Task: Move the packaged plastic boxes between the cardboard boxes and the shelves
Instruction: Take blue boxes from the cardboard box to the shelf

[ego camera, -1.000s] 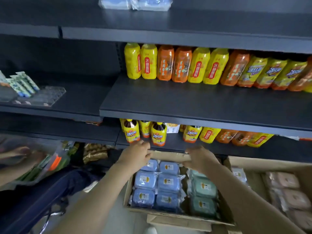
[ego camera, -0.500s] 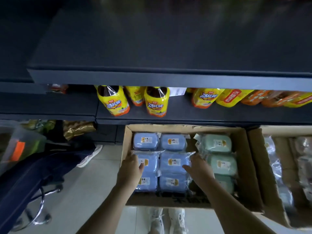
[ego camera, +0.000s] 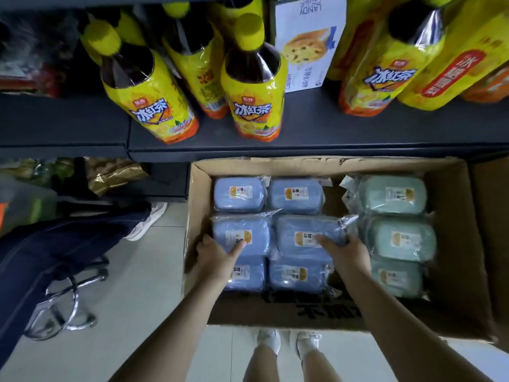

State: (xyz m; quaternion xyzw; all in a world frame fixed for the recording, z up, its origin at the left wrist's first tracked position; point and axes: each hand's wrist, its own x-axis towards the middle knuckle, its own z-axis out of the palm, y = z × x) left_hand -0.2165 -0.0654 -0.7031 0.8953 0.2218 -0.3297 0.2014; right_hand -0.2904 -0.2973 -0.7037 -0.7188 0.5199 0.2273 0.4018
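Both your hands are in the cardboard box (ego camera: 199,188) below the dark shelf (ego camera: 316,130).
Your left hand (ego camera: 216,257) grips one blue packaged box (ego camera: 239,226), your right hand (ego camera: 345,253) the neighbouring blue box (ego camera: 300,227); tea bottles (ego camera: 253,86) line the shelf, with pale floor tiles (ego camera: 143,274) to the left.

Three yellow-wrapped bottles (ego camera: 150,110) on the shelf (ego camera: 303,130), at upper left, centre and upper right, carry 冰红茶 in white and blue. The white carton (ego camera: 311,45) at top centre reads LANDY, upside down. Dark print on the cardboard box (ego camera: 311,310) is partly hidden. The stickers (ego camera: 296,194) on the packs (ego camera: 225,201) are too small to read.
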